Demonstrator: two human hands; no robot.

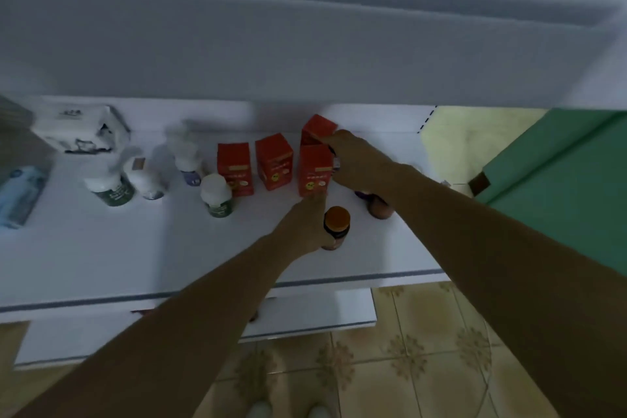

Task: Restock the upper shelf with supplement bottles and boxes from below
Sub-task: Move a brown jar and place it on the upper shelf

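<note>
Several red boxes stand on the white lower shelf (135,248): two at the centre (235,168) (274,164), a front right box (315,173) and a rear box (318,128). My right hand (358,163) lies against the right side of those last two, fingertips at the rear box; its grip is hidden. My left hand (303,224) wraps the left side of an amber bottle with an orange cap (336,226), one finger reaching up to the front right box. Another amber bottle (381,209) sits under my right wrist. The upper shelf (305,54) overhangs all this.
White-capped green bottles (217,195) (110,188) and white bottles (146,176) (185,153) stand left of the boxes. A white carton (81,127) and a blue packet (20,195) are at the far left. A green panel (559,180) is on the right, tiled floor below.
</note>
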